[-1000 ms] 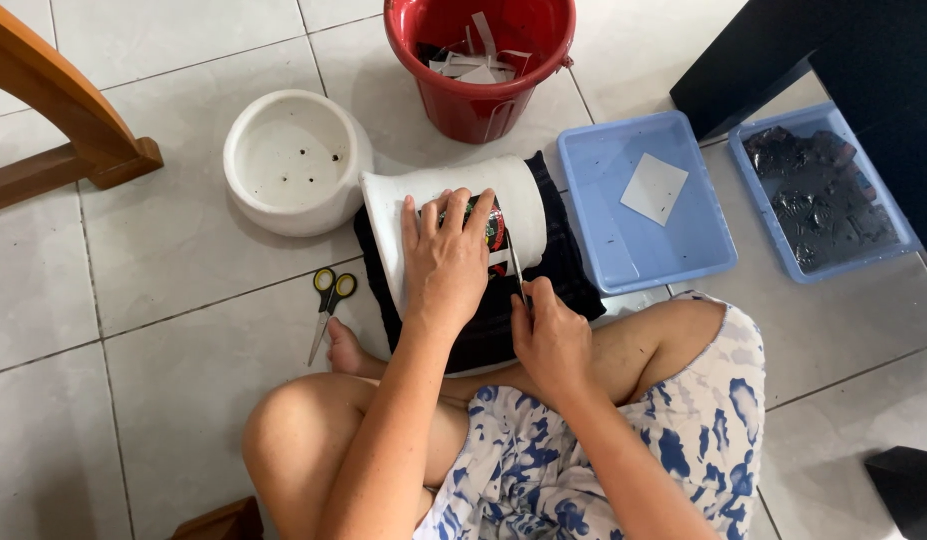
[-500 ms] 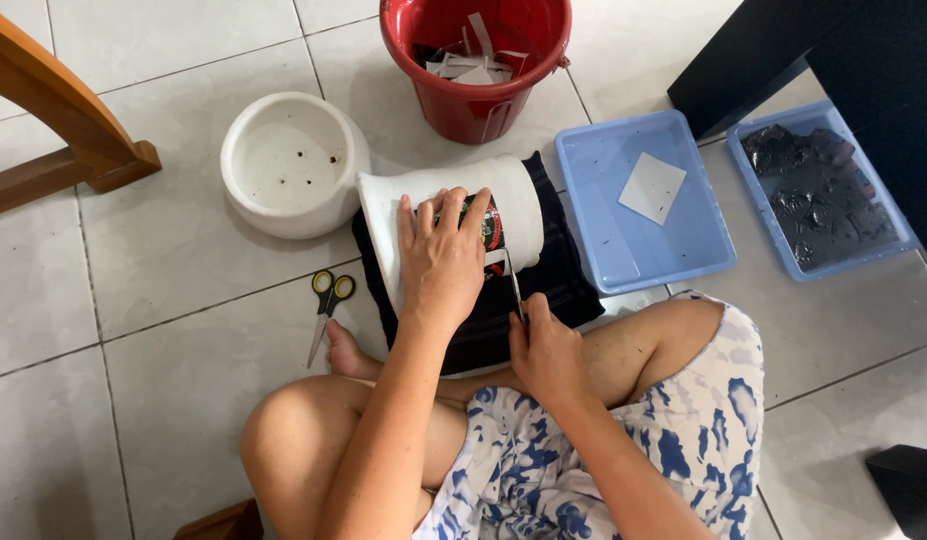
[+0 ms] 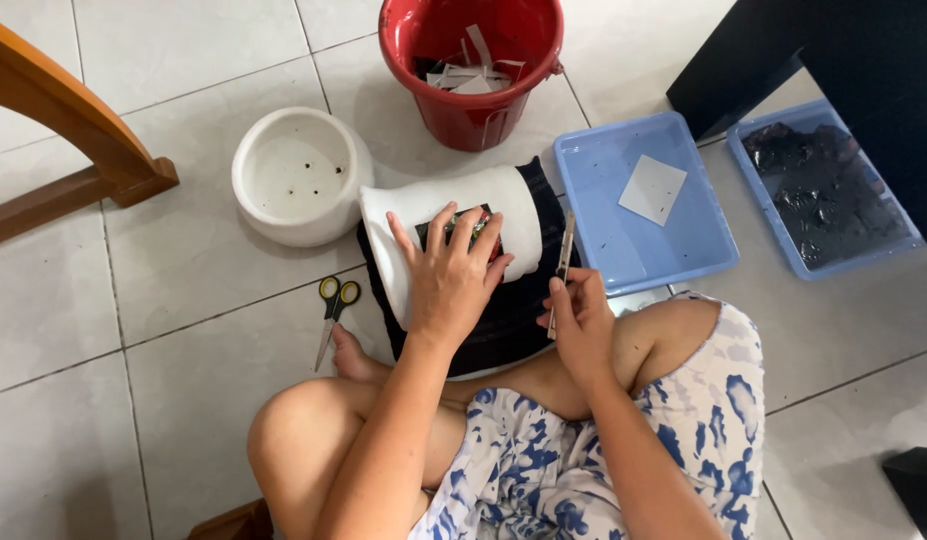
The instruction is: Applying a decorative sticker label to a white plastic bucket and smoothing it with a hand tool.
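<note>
Here, from above, we look down on a person seated cross-legged on a pale tiled floor. At far left a curved brown wooden chair leg crosses the corner. Next we see a round white ceramic pot standing upright, its inside speckled with small dark holes, and below it a pair of small scissors with yellow and black handles lying closed on the tiles, just beside the person's bare foot.

At centre a second white ceramic pot lies on its side on a dark folded cloth spread over the floor and the person's legs. The left hand is laid flat on this pot's wall, fingers spread and extended, pressing down on a dark patch with red in it; the hand grasps nothing. Behind, a red plastic bucket holds scraps of white paper.

To the right of the tipped pot the right hand rests near the knee, its fingers curled closed around a thin straight blade-like tool that points up and away from the body, just beside the pot's base. Farther right we see a shallow light blue plastic tray with one white square of paper in it, then a second blue tray filled with dark material, partly under a black piece of furniture.
</note>
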